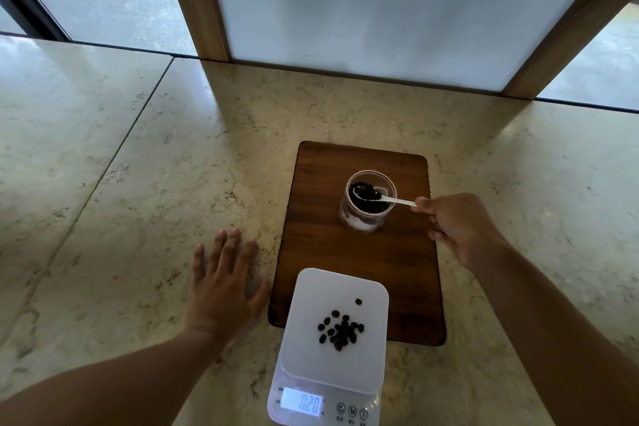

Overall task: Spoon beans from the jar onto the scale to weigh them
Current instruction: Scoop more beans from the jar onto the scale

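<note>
The right hand (pixel 456 225) pinches the white spoon (pixel 383 197), its bowl in the open jar (pixel 367 201) at 12 o'clock of the scale (pixel 332 339). The left hand (pixel 221 284) lies flat, fingers spread, at 9 o'clock. Beans (pixel 340 330) sit on the scale.

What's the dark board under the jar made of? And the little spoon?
The board looks like dark wood with a smooth finish: grain streaks show. The spoon seems to be white plastic, thin and matte, though that is a guess from its look.

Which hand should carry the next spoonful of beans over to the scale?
The right hand. It already holds the spoon, loaded in the jar. The left hand lies flat and empty on the counter beside the scale.
</note>
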{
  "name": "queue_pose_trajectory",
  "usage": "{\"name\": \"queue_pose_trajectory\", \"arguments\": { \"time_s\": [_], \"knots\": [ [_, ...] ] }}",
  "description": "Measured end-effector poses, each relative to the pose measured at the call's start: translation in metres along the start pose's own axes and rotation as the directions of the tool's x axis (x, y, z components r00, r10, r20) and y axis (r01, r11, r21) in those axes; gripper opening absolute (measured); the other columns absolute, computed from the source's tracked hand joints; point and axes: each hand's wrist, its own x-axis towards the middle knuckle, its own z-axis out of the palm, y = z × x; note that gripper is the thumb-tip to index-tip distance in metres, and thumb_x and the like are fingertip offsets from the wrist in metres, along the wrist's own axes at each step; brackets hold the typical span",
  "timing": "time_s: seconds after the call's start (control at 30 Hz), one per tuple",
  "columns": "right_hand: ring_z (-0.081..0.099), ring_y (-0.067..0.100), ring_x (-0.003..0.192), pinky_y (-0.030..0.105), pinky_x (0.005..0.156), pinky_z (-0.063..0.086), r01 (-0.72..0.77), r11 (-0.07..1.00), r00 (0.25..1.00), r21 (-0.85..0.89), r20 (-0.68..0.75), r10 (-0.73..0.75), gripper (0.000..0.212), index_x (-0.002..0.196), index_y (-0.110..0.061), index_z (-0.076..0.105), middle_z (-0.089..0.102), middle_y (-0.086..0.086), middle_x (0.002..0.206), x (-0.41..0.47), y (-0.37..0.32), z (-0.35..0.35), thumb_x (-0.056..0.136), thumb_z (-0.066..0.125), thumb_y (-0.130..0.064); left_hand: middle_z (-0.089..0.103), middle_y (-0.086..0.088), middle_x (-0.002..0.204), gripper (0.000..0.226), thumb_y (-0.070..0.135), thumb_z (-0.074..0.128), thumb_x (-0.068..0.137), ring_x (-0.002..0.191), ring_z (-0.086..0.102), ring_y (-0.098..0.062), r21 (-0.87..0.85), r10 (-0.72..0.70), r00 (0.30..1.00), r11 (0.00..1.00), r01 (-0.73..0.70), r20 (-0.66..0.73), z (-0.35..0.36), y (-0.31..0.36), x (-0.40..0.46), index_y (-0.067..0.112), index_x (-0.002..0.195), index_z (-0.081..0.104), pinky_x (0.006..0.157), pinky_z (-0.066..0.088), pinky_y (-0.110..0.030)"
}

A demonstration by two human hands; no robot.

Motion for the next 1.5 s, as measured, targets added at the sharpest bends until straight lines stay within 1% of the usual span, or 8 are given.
{"name": "queue_pose_trajectory", "arguments": {
  "time_s": [0.17,0.27,0.4,0.53,0.67,0.73,1.03,1.5],
  "knots": [
    [0.047,0.015,0.059,0.023,0.044,0.04,0.015,1.0,1.0,0.006,0.011,-0.015,0.014,0.085,-0.006,0.076,0.049,0.004,0.07,-0.004,0.0,-0.005,0.085,0.074,-0.02,0.023,-0.01,0.164,0.075,0.062,0.032,0.089,0.154,0.005,-0.026,0.0,-0.003,1.0,1.0,0.003,0.006,-0.001,0.0,0.0,0.022,0.153,0.032,0.122,0.007,-0.056],
    [0.047,0.015,0.059,0.022,0.044,0.04,0.027,1.0,1.0,0.013,0.016,-0.027,0.014,0.085,-0.006,0.076,0.05,0.003,0.071,-0.007,-0.002,-0.008,0.086,0.073,-0.019,0.021,-0.01,0.165,0.076,0.063,0.031,0.089,0.154,0.003,-0.025,0.011,-0.002,1.0,1.0,0.001,0.011,-0.001,0.0,0.0,0.022,0.153,0.031,0.122,0.007,-0.056],
    [0.044,0.017,0.061,0.027,0.051,0.041,0.054,0.998,0.998,0.038,0.033,-0.055,0.015,0.085,-0.004,0.077,0.046,0.006,0.071,-0.013,-0.006,-0.011,0.086,0.072,-0.018,0.02,-0.01,0.165,0.077,0.063,0.029,0.089,0.154,0.002,-0.025,0.005,-0.006,1.0,1.0,0.006,0.015,-0.004,0.001,0.001,0.022,0.154,0.03,0.123,0.005,-0.055],
    [0.037,0.016,0.054,0.028,0.049,0.038,0.104,0.993,0.991,0.052,0.074,-0.108,0.017,0.086,-0.002,0.077,0.04,0.006,0.065,-0.02,-0.013,-0.015,0.089,0.069,-0.017,0.021,-0.01,0.165,0.078,0.064,0.029,0.088,0.154,0.003,-0.026,-0.014,-0.009,1.0,1.0,0.009,0.007,-0.005,0.002,0.006,0.022,0.154,0.031,0.123,0.005,-0.055],
    [0.038,0.017,0.056,0.027,0.05,0.038,0.146,0.988,0.981,0.047,0.12,-0.151,0.017,0.082,-0.004,0.077,0.04,0.007,0.064,-0.033,-0.013,-0.021,0.09,0.068,-0.017,0.022,-0.01,0.164,0.077,0.064,0.028,0.088,0.154,0.004,-0.026,-0.028,-0.024,1.0,0.999,0.024,0.004,-0.007,0.0,0.007,0.022,0.153,0.031,0.123,0.005,-0.055],
    [0.037,0.017,0.055,0.029,0.05,0.037,0.115,0.993,0.981,0.042,0.155,-0.12,0.018,0.079,-0.004,0.077,0.04,0.006,0.061,-0.046,0.011,-0.022,0.09,0.068,-0.016,0.022,-0.01,0.164,0.077,0.063,0.029,0.088,0.154,0.005,-0.026,-0.005,-0.008,0.999,1.0,0.009,0.037,0.003,-0.002,-0.012,0.022,0.153,0.032,0.123,0.004,-0.054],
    [0.038,0.013,0.048,0.024,0.045,0.038,0.124,0.992,0.968,0.027,0.217,-0.127,0.02,0.081,-0.004,0.077,0.04,-0.004,0.047,-0.073,0.035,-0.031,0.091,0.066,-0.018,0.026,-0.011,0.163,0.075,0.061,0.033,0.087,0.153,0.01,-0.028,-0.041,-0.016,1.0,0.999,0.015,-0.01,-0.002,0.003,0.001,0.022,0.151,0.034,0.122,0.006,-0.056],
    [0.037,0.014,0.045,0.031,0.05,0.035,0.06,0.997,0.968,-0.042,0.247,-0.048,0.022,0.075,-0.009,0.079,0.042,-0.008,0.039,-0.114,0.105,-0.026,0.09,0.066,-0.019,0.02,-0.008,0.165,0.076,0.062,0.03,0.086,0.154,0.002,-0.024,-0.056,-0.033,0.999,0.998,0.032,-0.014,-0.003,0.003,0.0,0.025,0.152,0.03,0.123,0.001,-0.053]
  ]
}}
